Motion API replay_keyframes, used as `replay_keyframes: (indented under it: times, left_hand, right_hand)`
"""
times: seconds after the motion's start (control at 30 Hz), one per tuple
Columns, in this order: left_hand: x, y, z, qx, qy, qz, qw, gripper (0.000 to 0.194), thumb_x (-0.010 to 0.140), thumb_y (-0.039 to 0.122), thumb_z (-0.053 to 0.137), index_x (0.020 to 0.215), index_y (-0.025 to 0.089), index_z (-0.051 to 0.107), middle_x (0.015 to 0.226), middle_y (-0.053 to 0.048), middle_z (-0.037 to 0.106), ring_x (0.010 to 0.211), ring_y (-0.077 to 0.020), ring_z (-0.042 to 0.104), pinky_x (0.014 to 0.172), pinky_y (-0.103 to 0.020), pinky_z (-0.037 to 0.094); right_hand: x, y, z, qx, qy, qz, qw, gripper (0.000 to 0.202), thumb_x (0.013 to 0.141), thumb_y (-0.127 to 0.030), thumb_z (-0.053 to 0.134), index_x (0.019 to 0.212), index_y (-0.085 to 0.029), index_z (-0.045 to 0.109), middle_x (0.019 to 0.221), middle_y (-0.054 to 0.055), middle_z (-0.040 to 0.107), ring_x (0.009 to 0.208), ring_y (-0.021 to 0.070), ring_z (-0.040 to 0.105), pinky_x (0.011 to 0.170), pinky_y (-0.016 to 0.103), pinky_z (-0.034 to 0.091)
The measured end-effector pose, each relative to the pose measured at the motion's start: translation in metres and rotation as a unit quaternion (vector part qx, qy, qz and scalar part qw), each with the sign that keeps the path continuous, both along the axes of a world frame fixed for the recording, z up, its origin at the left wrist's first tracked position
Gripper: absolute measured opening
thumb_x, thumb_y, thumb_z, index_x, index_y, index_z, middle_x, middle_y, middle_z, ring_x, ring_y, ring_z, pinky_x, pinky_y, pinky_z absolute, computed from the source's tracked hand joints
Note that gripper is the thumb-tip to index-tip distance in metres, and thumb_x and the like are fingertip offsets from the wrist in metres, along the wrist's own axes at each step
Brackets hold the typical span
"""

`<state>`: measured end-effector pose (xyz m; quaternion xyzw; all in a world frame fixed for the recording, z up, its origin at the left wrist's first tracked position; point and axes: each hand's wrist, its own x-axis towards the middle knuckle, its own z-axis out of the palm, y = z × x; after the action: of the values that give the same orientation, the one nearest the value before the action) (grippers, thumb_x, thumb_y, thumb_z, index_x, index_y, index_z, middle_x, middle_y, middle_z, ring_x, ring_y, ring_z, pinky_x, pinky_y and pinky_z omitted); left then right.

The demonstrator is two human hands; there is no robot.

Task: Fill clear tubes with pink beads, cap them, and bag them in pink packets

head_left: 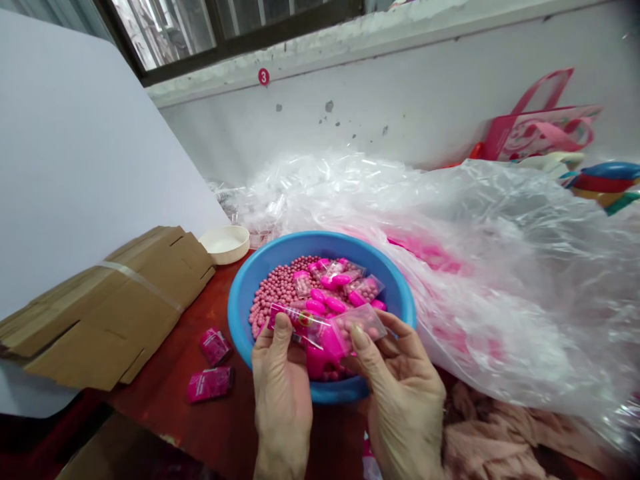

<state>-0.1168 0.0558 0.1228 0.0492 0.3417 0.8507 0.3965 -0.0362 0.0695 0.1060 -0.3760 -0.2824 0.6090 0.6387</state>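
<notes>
Over the front of a blue basin (400, 303), my left hand (281, 393) pinches a magenta printed wrapper (295, 319) with a clear end. My right hand (400, 387) holds a small clear box of pink beads (367, 322) between thumb and fingers. The box's bright pink end meets the wrapper's clear part; whether it is inside cannot be made out. Loose pink beads (275, 287) fill the left side of the basin. Several clear boxes with beads and pink caps (335, 305) lie on top of them.
Two magenta packets (210, 385) (215, 347) lie on the red table (175, 407). Flattened cardboard (110, 307) and a white dish (226, 245) are at left. Clear plastic sheeting (525, 267) spreads across the right, with brown cloth (490, 440) below and a pink bag (545, 130) behind.
</notes>
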Motion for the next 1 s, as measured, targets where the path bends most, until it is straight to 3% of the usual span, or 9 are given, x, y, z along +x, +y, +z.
replay_keyframes:
  times: [0.17,0.33,0.5,0.63,0.77,1.0]
  left_hand:
    - [0.003,-0.001,-0.003,-0.016,0.009,0.026,1.0,0.02,0.057,0.028,0.084,0.067,0.019,0.07,0.063,0.002,0.072,0.055,-0.0118,0.064,0.054,-0.022,0.051]
    - [0.006,-0.001,-0.004,-0.034,0.015,0.038,0.999,0.03,0.05,0.028,0.087,0.07,0.017,0.067,0.063,0.005,0.069,0.058,-0.0098,0.062,0.056,-0.019,0.051]
    - [0.007,-0.002,-0.003,-0.044,0.028,0.036,0.998,0.031,0.051,0.028,0.087,0.07,0.019,0.065,0.063,0.006,0.066,0.058,-0.0088,0.061,0.055,-0.017,0.049]
    - [0.01,-0.002,-0.004,-0.052,0.048,0.035,0.997,0.03,0.053,0.027,0.086,0.074,0.02,0.066,0.065,0.006,0.067,0.059,-0.0102,0.063,0.056,-0.02,0.051]
    - [0.011,-0.002,-0.005,-0.046,0.071,0.036,0.996,0.028,0.054,0.027,0.086,0.074,0.02,0.068,0.065,0.006,0.068,0.06,-0.0096,0.064,0.057,-0.017,0.051]
    - [0.01,-0.002,-0.002,-0.033,0.133,-0.037,0.99,0.026,0.062,0.012,0.08,0.086,0.021,0.072,0.073,0.002,0.073,0.068,-0.0116,0.066,0.067,-0.02,0.054]
  right_hand:
    - [-0.005,-0.002,-0.003,-0.007,0.012,-0.021,1.0,0.048,0.067,-0.028,0.079,0.111,-0.025,0.059,0.087,-0.001,0.067,0.076,0.0136,0.069,0.07,0.025,0.06]
    - [-0.006,-0.005,-0.003,-0.026,0.015,-0.051,0.998,0.047,0.065,-0.029,0.08,0.107,-0.024,0.061,0.084,0.0,0.066,0.075,0.0139,0.067,0.066,0.024,0.059]
    - [-0.007,-0.008,-0.006,-0.023,0.022,-0.046,0.998,0.046,0.071,-0.028,0.075,0.114,-0.028,0.059,0.088,-0.002,0.065,0.076,0.0095,0.065,0.066,0.017,0.056]
    - [-0.005,-0.009,-0.007,-0.03,0.01,-0.048,0.998,0.05,0.072,-0.029,0.074,0.119,-0.028,0.057,0.091,-0.001,0.064,0.077,0.011,0.065,0.064,0.018,0.056]
    - [-0.003,-0.009,-0.006,-0.043,0.041,-0.049,0.997,0.047,0.07,-0.028,0.077,0.113,-0.027,0.058,0.084,-0.003,0.064,0.073,0.0101,0.065,0.063,0.018,0.057]
    - [-0.003,-0.01,-0.006,-0.026,0.062,-0.035,0.997,0.039,0.066,-0.024,0.08,0.096,-0.023,0.055,0.079,-0.005,0.065,0.066,0.0075,0.065,0.066,0.021,0.058]
